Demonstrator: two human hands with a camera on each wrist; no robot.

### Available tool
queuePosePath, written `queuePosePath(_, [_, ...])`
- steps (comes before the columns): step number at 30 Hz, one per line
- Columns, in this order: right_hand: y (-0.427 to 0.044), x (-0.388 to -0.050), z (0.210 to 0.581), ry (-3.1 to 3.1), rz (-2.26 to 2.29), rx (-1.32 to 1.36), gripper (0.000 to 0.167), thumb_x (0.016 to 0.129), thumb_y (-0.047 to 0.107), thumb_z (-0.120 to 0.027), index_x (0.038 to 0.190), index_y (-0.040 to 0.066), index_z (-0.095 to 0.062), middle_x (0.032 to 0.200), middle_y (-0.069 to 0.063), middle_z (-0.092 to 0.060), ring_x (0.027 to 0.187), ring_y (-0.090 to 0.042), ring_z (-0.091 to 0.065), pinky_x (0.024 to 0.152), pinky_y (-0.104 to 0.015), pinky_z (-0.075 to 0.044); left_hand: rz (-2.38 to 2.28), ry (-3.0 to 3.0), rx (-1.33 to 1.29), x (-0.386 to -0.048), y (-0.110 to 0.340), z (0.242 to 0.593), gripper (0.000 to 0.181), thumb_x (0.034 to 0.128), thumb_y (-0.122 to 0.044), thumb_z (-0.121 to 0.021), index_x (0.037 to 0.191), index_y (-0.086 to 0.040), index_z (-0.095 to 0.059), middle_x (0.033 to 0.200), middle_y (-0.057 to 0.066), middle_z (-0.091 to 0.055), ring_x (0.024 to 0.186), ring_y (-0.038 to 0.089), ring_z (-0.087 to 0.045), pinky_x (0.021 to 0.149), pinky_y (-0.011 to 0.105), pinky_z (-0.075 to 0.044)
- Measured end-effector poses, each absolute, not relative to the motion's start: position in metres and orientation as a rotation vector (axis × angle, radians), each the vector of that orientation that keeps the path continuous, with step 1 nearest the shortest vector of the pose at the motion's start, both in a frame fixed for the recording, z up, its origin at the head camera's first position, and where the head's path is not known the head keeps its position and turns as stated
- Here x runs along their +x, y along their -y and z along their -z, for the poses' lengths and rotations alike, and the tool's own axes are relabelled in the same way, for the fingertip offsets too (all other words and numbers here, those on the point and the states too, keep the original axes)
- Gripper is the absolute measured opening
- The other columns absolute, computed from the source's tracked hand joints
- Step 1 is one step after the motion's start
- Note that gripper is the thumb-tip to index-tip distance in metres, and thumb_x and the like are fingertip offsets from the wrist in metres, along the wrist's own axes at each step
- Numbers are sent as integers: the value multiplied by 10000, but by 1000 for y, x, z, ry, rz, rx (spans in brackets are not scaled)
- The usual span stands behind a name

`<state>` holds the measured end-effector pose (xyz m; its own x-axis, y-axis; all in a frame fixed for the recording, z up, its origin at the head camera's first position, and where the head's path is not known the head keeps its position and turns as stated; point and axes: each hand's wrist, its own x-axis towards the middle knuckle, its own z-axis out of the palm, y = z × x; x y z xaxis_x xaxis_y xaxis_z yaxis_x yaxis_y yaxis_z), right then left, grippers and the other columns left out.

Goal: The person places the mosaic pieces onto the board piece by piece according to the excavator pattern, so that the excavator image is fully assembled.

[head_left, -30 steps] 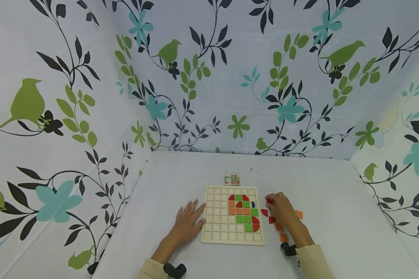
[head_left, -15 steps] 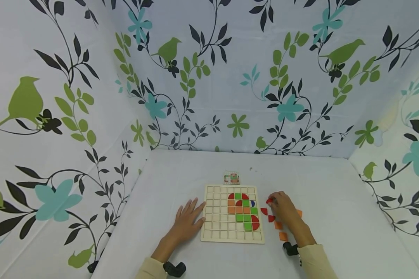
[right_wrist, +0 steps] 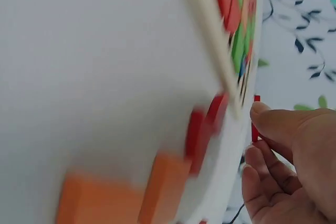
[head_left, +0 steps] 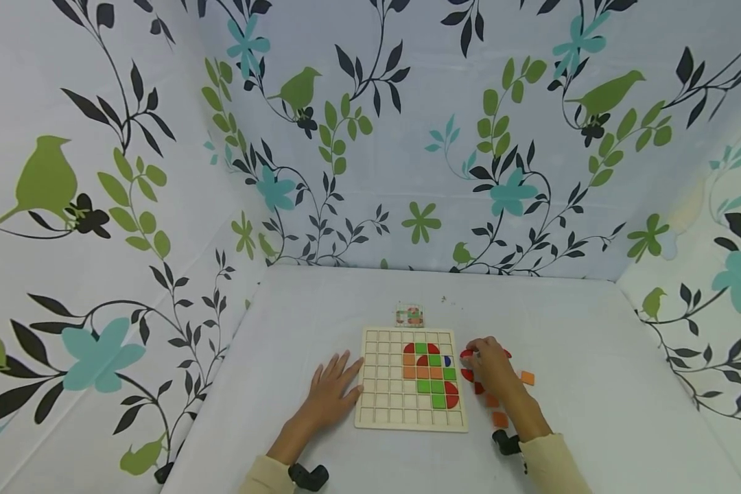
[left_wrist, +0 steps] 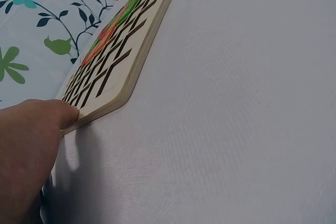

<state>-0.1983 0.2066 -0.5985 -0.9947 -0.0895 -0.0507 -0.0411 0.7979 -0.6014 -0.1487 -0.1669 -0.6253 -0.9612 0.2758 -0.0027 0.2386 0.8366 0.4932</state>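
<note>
The wooden grid board (head_left: 379,416) lies on the white table, with green, orange and red pieces and one blue piece in its right half. My left hand (head_left: 330,392) lies flat with spread fingers, its fingertips at the board's left edge; in the left wrist view the thumb (left_wrist: 65,115) touches that edge. Just right of the board, my right hand (head_left: 495,368) pinches a red piece (right_wrist: 256,124) between thumb and fingers. Loose red pieces (head_left: 467,374) and orange pieces (head_left: 499,419) lie below and beside this hand.
A small patterned card (head_left: 409,315) lies behind the board. Another orange piece (head_left: 527,377) is right of my right hand. Patterned cloth (head_left: 358,137) hangs behind and along both sides of the white table (head_left: 599,384).
My right hand has moved slightly left toward the board with a red piece in its fingers. Another red piece now shows behind its knuckles. My left hand has stayed still.
</note>
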Motion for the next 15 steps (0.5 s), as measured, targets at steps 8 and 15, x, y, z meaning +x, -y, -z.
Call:
queuePosePath(8, [-155, -176, 589, -2891, 921, -362, 260, 989, 173, -756, 1218, 71, -688, 1139, -55, -589, 1034, -196, -544, 960, -399, -575, -763, -2937, 406, -148, 167, 625, 574, 1079, -380, -559, 1620, -226, -448, 1725, 142, -305, 1610, 409, -218, 1253, 703, -133])
queuePosePath(15, [-123, -162, 599, -2910, 941, -580, 219, 948, 199, -807, 1116, 166, -670, 1028, 61, -583, 999, -132, -555, 885, -366, -566, -775, -2932, 417, -149, 168, 626, 574, 1079, -386, -556, 1619, -226, -450, 1723, 146, -307, 1609, 414, -216, 1250, 708, -132])
